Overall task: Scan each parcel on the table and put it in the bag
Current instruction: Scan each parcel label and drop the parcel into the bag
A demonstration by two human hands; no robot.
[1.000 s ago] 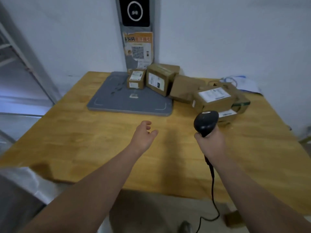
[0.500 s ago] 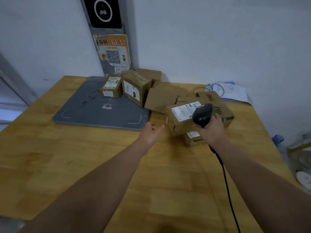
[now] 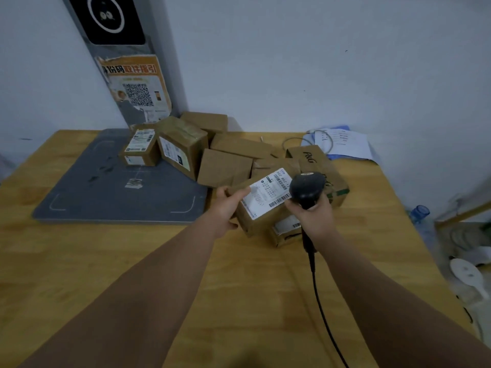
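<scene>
A cardboard parcel (image 3: 263, 208) with a white barcode label lies near the middle of the wooden table (image 3: 79, 261). My left hand (image 3: 227, 204) grips its left end, thumb on the label. My right hand (image 3: 313, 216) holds a black barcode scanner (image 3: 307, 188) by its handle, its head just over the label's right edge. A smaller labelled parcel (image 3: 287, 229) lies under the gripped one. Several more brown parcels (image 3: 225, 166) are piled behind. No bag is in view.
A grey scanning pad (image 3: 106, 187) lies at the back left with two labelled boxes (image 3: 140, 150) on it, below a grey post (image 3: 127, 75) with a QR poster. Papers and a cable (image 3: 342, 143) lie at the back right. The scanner's cord (image 3: 321, 301) runs toward me.
My left hand has reached forward and taken hold of the labelled parcel. The scanner has come in over its label. The view has moved closer and to the right.
</scene>
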